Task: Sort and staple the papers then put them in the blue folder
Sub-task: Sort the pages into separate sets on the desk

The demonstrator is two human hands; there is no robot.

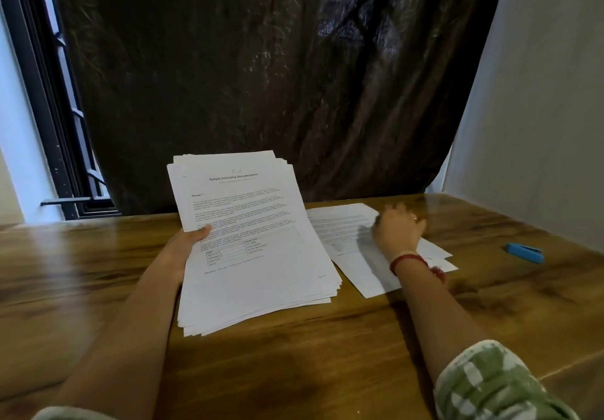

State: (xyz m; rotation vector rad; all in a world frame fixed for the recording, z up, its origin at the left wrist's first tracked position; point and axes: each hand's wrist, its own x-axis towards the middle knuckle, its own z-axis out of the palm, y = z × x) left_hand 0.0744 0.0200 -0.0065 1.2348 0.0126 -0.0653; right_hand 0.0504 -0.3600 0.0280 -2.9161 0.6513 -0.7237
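My left hand (184,249) grips a thick stack of printed papers (255,276) by its left edge, thumb on the top sheet, tilted up above the wooden table (98,272). The top page is headed "Sample Internship Documentation". To the right, my right hand (397,228) rests palm down on a few loose sheets (346,223) that lie flat on the table, fingers spread and slightly blurred. A blue stapler (525,252) lies on the table at the far right, apart from both hands. No blue folder is in view.
A dark plastic sheet (277,76) hangs behind the table. A white wall (539,125) borders the table's right side. A black-framed window (49,125) stands at the left. A red bracelet (410,261) circles my right wrist.
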